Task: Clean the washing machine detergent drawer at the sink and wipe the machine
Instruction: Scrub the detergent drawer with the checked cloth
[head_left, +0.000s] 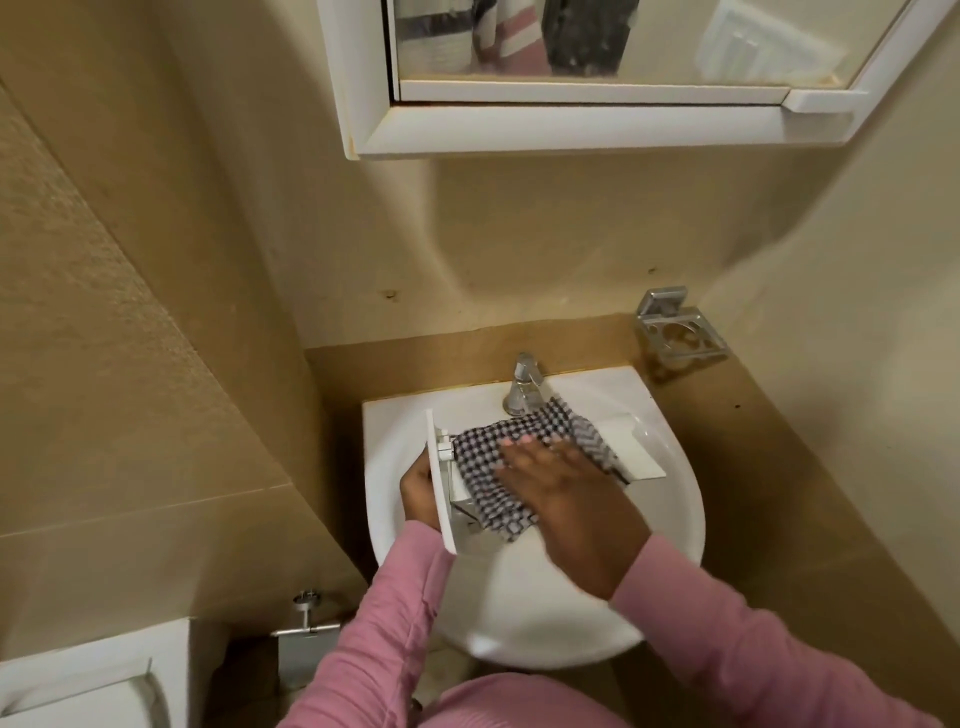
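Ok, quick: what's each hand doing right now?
Left hand: grips the white plastic detergent drawer by its front panel.
Right hand: open, fingers flat, pressing the black-and-white checked cloth.

Left hand (415, 494) perhaps curled, right (561, 480) flat

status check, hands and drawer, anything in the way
Left hand grips detergent drawer by its front panel, over the sink. Right hand flat, pressing checkered cloth onto drawer. Tap close behind the cloth, not blocking.
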